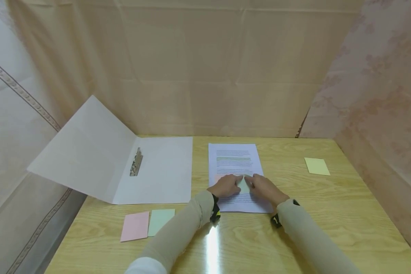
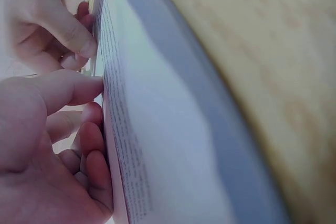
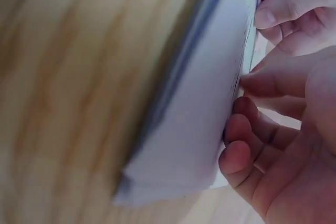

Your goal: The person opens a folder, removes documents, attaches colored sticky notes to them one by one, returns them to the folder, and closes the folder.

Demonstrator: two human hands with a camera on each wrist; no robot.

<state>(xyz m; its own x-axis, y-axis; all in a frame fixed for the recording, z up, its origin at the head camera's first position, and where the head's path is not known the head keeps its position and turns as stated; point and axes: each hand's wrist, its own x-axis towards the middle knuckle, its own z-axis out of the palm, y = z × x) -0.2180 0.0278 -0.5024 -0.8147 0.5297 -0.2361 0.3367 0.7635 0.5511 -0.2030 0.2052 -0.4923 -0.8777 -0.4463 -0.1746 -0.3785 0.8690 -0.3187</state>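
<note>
On a wood-grained table [image 1: 356, 217], left to right: smooth white folder [image 1: 164, 179], open, with metal clip [image 1: 136, 163]; square pink pad [image 1: 135, 227] and pale-green pad [image 1: 160, 222]; left hand [image 1: 225, 185], fingers bent, tips on printed paper [image 1: 238, 207]; pale-green note [image 1: 244, 186] on that paper, between the hands; right hand [image 1: 265, 189], likewise bent (whether either pinches, cannot tell); square yellow pad [image 1: 317, 166].

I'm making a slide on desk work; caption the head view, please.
Left hand and right hand touch a pale green note on a printed page, beside an open white folder.
</note>
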